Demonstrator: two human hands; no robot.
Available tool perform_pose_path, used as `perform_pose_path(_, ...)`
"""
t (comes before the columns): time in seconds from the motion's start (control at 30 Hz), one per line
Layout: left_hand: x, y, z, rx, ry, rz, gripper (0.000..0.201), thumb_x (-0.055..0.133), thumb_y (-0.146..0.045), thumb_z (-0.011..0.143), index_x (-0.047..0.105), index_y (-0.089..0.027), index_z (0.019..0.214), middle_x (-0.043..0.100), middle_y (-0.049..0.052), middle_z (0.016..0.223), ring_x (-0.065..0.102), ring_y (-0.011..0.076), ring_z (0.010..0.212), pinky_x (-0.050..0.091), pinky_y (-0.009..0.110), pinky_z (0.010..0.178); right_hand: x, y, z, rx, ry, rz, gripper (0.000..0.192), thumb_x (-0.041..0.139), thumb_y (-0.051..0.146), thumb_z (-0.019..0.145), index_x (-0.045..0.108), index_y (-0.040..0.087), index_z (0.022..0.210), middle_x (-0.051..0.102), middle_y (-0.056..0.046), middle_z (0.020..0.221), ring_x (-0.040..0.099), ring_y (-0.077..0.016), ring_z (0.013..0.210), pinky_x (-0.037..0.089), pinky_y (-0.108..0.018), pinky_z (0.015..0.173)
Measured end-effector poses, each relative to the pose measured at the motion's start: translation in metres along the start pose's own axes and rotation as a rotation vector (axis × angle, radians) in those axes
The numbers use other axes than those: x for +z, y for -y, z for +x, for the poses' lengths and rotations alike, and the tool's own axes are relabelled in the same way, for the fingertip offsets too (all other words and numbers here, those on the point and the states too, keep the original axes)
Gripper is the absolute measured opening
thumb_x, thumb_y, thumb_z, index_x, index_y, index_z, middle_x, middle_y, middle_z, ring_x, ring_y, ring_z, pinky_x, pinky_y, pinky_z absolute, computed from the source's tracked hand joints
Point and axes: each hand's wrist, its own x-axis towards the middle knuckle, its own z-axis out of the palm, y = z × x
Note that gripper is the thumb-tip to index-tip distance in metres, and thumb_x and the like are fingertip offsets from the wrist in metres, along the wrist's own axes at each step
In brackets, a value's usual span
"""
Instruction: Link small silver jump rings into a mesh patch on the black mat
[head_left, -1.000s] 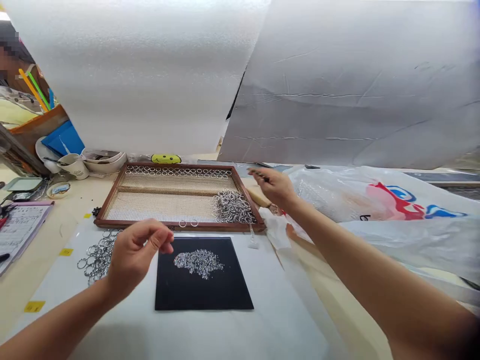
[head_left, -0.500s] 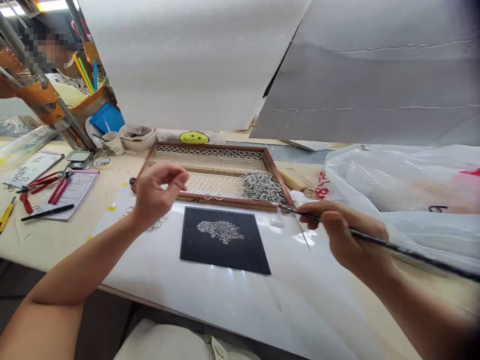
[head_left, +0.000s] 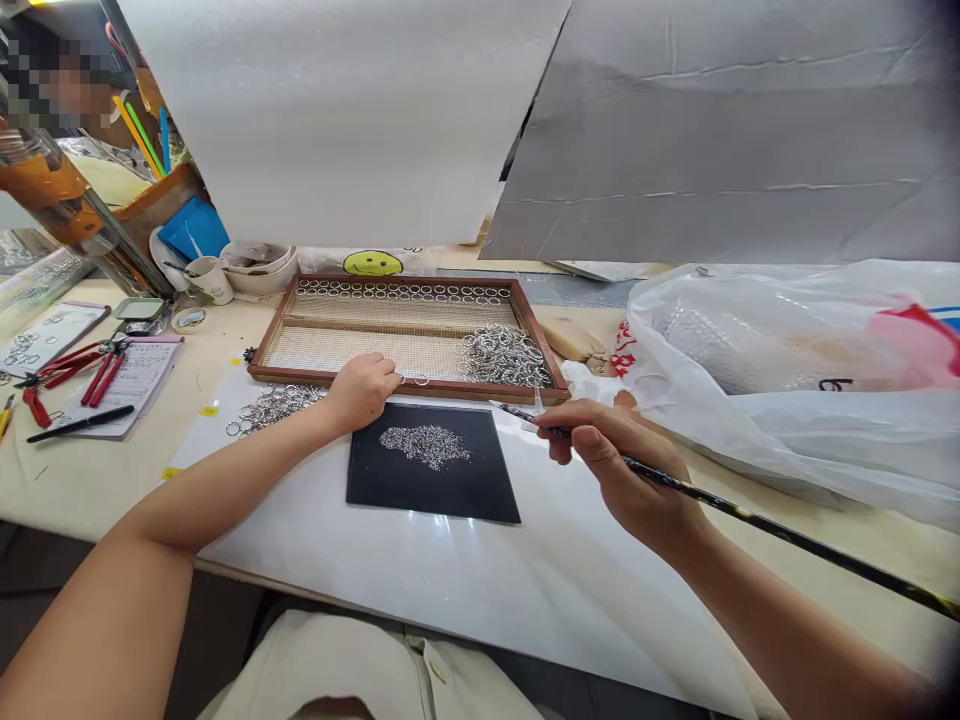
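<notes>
My left hand [head_left: 365, 391] rests at the front edge of a wooden-framed mesh tray [head_left: 300, 377], fingers bent together. Their tips are beside a silver ring [head_left: 422, 380] on that edge; whatever they pinch is hidden. My right hand [head_left: 626, 465] grips a long, thin, dark-handled brush [head_left: 750, 515], its pale tip pointing left above the far right part of a black mat [head_left: 420, 495]. Tiny silver grains [head_left: 427, 446] lie heaped on the mat. Inside the tray, a pile of silver rings [head_left: 504, 356] fills the right end, and rows of rings [head_left: 397, 291] line the back.
More loose rings [head_left: 277, 406] lie left of the mat. Red-handled pliers [head_left: 105, 375] and a black pen [head_left: 80, 424] lie on paper at left. White tubs [head_left: 259, 268] stand behind. A plastic bag [head_left: 750, 400] bulges at right; grey-white sheets [head_left: 675, 150] hang above. Another person is at far left.
My left hand has come down and right, from raised above the tray's left side to its front edge. My right hand has moved left with the brush. The view has shifted slightly.
</notes>
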Motion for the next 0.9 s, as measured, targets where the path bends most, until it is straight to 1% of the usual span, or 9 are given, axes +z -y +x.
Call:
perform_pose_path(0.13, 0.004, 0.000, -0.001, -0.048, -0.016, -0.026, 0.032, 0.038, -0.010, 0.087, 0.066, -0.011, 0.072, 0.062, 0.012, 0.075, 0.052, 0.0209, 0.074, 0.040, 0.034, 0.064, 0.005, -0.012, -0.006, 0.169, -0.003, 0.266, 0.028, 0.049, 0.047, 0.088, 0.067, 0.026, 0.085, 0.057, 0.000, 0.059, 0.056, -0.0156, 0.058, 0.049, -0.033, 0.059)
perform_pose_path(0.2, 0.003, -0.005, -0.003, -0.100, -0.065, -0.067, 0.033, 0.040, -0.016, 0.089, 0.067, -0.012, 0.071, 0.063, 0.012, 0.075, 0.052, 0.0203, 0.074, 0.041, 0.033, 0.063, 0.008, -0.017, -0.007, 0.278, -0.008, 0.306, 0.018, 0.057, 0.041, 0.084, 0.066, 0.025, 0.084, 0.059, 0.000, 0.062, 0.057, -0.0149, 0.060, 0.049, -0.032, 0.059)
perform_pose_path(0.27, -0.002, -0.015, -0.004, -0.184, -0.178, -0.208, 0.029, 0.046, -0.022, 0.089, 0.068, -0.014, 0.073, 0.064, 0.009, 0.074, 0.054, 0.0184, 0.073, 0.043, 0.031, 0.064, 0.013, -0.021, -0.005, 0.365, -0.017, 0.259, 0.010, 0.067, 0.032, 0.076, 0.064, 0.024, 0.082, 0.061, 0.001, 0.066, 0.059, -0.0145, 0.062, 0.049, -0.030, 0.059)
perform_pose_path(0.33, -0.009, -0.027, -0.004, -0.258, -0.245, -0.413, 0.019, 0.054, -0.020, 0.083, 0.070, -0.016, 0.076, 0.066, 0.006, 0.075, 0.057, 0.0158, 0.072, 0.045, 0.029, 0.065, 0.018, -0.022, -0.001, 0.408, -0.003, 0.233, 0.011, 0.069, 0.029, 0.073, 0.063, 0.023, 0.081, 0.062, 0.001, 0.068, 0.061, -0.0145, 0.062, 0.050, -0.029, 0.059)
perform_pose_path(0.43, -0.019, -0.044, 0.001, -0.347, -0.231, -0.676, 0.010, 0.061, -0.017, 0.077, 0.071, -0.016, 0.075, 0.069, 0.004, 0.075, 0.061, 0.0133, 0.071, 0.048, 0.025, 0.063, 0.025, -0.023, 0.007, 0.425, 0.020, 0.265, 0.013, 0.067, 0.030, 0.073, 0.062, 0.022, 0.081, 0.062, 0.002, 0.065, 0.062, -0.0138, 0.060, 0.051, -0.030, 0.059)
perform_pose_path(0.57, -0.022, -0.054, 0.011, -0.443, -0.155, -0.845, 0.009, 0.064, -0.019, 0.075, 0.072, -0.017, 0.072, 0.071, 0.003, 0.074, 0.063, 0.0126, 0.068, 0.049, 0.024, 0.060, 0.030, -0.026, 0.012, 0.461, -0.026, 0.276, 0.019, 0.065, 0.037, 0.077, 0.056, 0.020, 0.077, 0.064, 0.001, 0.064, 0.064, -0.0136, 0.055, 0.052, -0.030, 0.057)
perform_pose_path(0.73, -0.012, -0.051, 0.020, -0.527, -0.044, -0.957, 0.007, 0.066, -0.020, 0.072, 0.072, -0.016, 0.070, 0.071, 0.003, 0.070, 0.064, 0.0122, 0.064, 0.050, 0.024, 0.058, 0.037, -0.038, 0.007, 0.486, -0.031, 0.327, 0.026, 0.065, 0.043, 0.078, 0.051, 0.022, 0.073, 0.065, 0.000, 0.061, 0.067, -0.0164, 0.058, 0.055, -0.032, 0.057)
perform_pose_path(0.83, -0.007, -0.049, 0.023, -0.530, -0.004, -0.973, 0.006, 0.066, -0.019, 0.071, 0.071, -0.016, 0.068, 0.070, 0.002, 0.067, 0.063, 0.0117, 0.062, 0.050, 0.024, 0.058, 0.041, -0.043, 0.003, 0.463, -0.032, 0.249, 0.022, 0.067, 0.035, 0.075, 0.050, 0.022, 0.070, 0.062, 0.001, 0.063, 0.066, -0.0156, 0.058, 0.054, -0.033, 0.058)
perform_pose_path(0.9, -0.004, -0.048, 0.024, -0.528, 0.015, -0.982, 0.006, 0.066, -0.018, 0.071, 0.070, -0.016, 0.068, 0.070, 0.002, 0.068, 0.063, 0.0117, 0.063, 0.050, 0.024, 0.059, 0.043, -0.044, 0.002, 0.422, -0.042, 0.176, 0.018, 0.065, 0.029, 0.076, 0.051, 0.022, 0.069, 0.060, 0.001, 0.065, 0.063, -0.0150, 0.060, 0.053, -0.033, 0.060)
